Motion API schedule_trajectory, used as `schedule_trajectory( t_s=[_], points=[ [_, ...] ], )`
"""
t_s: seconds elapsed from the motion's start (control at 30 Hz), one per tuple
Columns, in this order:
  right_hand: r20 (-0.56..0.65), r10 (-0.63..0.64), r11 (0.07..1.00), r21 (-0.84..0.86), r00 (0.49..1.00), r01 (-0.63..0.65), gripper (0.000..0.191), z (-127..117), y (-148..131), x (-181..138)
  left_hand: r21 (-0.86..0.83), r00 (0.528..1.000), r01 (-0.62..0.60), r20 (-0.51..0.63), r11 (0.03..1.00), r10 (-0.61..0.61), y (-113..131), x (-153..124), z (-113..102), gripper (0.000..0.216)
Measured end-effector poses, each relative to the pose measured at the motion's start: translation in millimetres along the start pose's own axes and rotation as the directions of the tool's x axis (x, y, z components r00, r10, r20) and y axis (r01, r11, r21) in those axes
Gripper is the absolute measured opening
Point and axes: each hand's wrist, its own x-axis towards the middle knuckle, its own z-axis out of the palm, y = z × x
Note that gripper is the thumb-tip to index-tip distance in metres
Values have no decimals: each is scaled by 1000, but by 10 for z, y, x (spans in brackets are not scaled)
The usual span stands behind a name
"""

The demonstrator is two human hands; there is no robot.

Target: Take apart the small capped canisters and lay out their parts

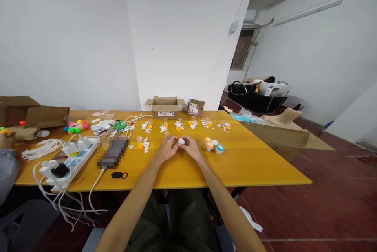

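Above the middle of the table, a small round white plastic part [181, 141] is held between both hands. My left hand [167, 149] grips it from the left with the fingers curled in. From the other side my right hand [189, 148] pinches it with thumb and fingers. Just right of the hands stand several small clear cups with orange, white and teal lids [214, 146]. To the left lies a loose group with an orange ring [140, 146] and white discs [146, 144]. Similar groups of clear cups, orange rings and white pieces [193, 124] form a row farther back.
Two cardboard boxes, one open [165, 107] and one smaller [196, 107], stand against the wall. At left are a power strip [73, 163] with tangled white cables, a blurred-out device [114, 152] and a black key fob [117, 175]. Another person's sleeve [8, 169] shows at the far left.
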Motion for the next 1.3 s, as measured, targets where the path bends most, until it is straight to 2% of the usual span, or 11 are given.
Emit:
schedule_trajectory(
  t_s=[0.07, 0.17, 0.23, 0.3, 0.47, 0.63, 0.73, 0.93, 1.13, 1.3],
  points=[
    [-66, 16, 999, -28, 998, -18, 19, -48, 8, 9, 38, 1000, -22, 13, 999, 21, 0, -2, 10, 26],
    [-153, 6, 973, -225, 988, -41, 16, -121, 24, -1, 95, 997, -71, 44, 993, 67, 10, -14, 21, 26],
    [-148, -17, 920, -390, 989, -43, 15, -150, 36, -18, 120, 993, -94, 81, 988, 85, 20, -27, 20, 23],
    [-121, -25, 876, -482, 992, -36, 15, -158, 41, -35, 128, 989, -104, 115, 986, 89, 29, -35, 13, 20],
    [-114, -43, 865, -501, 993, -20, 23, -143, -28, -44, 94, 989, -100, 120, 991, 88, 27, -19, 5, 15],
    [-18, -163, 878, -460, 986, 136, 14, -118, -156, -57, 26, 995, -93, 39, 995, 92, -2, 9, 17, 14],
    [45, -183, 868, -462, 982, 183, 12, -99, -198, -79, 13, 996, -83, 30, 996, 82, -15, 14, 20, 10],
    [109, -137, 788, -591, 985, 175, 14, -88, -246, -110, 71, 989, -74, 131, 995, 64, 13, 8, 4, 5],
    [111, -91, 733, -665, 990, 141, 14, -93, -281, -113, 157, 990, -70, 129, 985, 50, 74, -7, -22, 11],
    [115, -76, 711, -691, 990, 135, 11, -105, -258, -108, 123, 992, -28, 126, 992, 12, 75, 2, -23, 11]
  ],
)
